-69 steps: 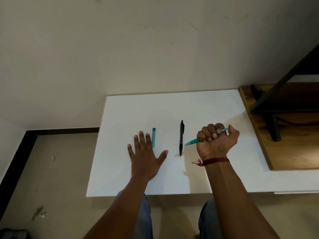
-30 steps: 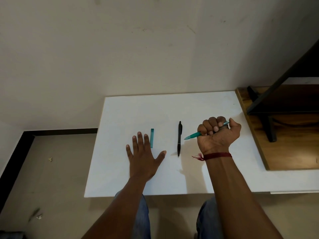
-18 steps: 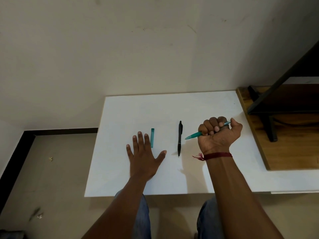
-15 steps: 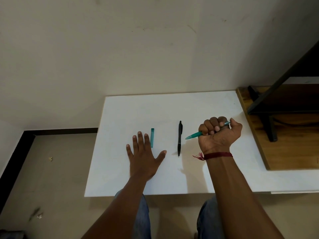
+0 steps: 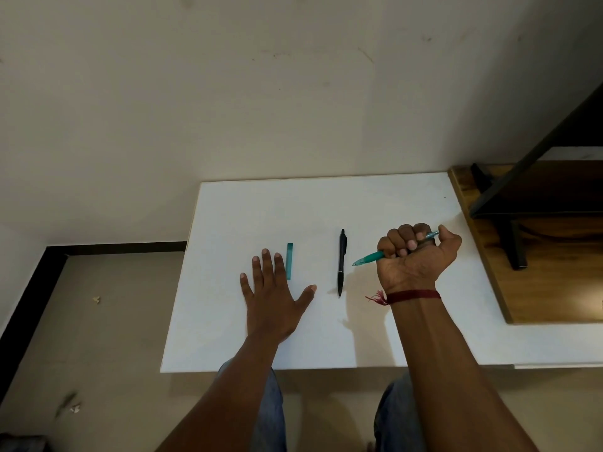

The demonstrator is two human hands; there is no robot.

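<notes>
My right hand (image 5: pixel 414 259) grips a teal pen (image 5: pixel 367 258) in a fist above the white table (image 5: pixel 326 203); the pen's tip points left and its rear end sticks out by the thumb. A black pen (image 5: pixel 341 262) lies on the table just left of that tip, running front to back. A teal pen cap (image 5: pixel 289 261) lies further left, beside the fingertips of my left hand (image 5: pixel 272 295). That hand rests flat on the table with its fingers spread and straight.
A wooden desk (image 5: pixel 538 288) with a black metal frame (image 5: pixel 509 230) adjoins the table's right side. A plain wall stands behind the table. Floor with small scraps (image 5: pixel 95 299) lies to the left. My knees in jeans show below the table's front edge.
Hardly anything has moved; my right hand keeps gripping the teal pen in the same spot and my left hand stays flat. The view has shifted slightly.
</notes>
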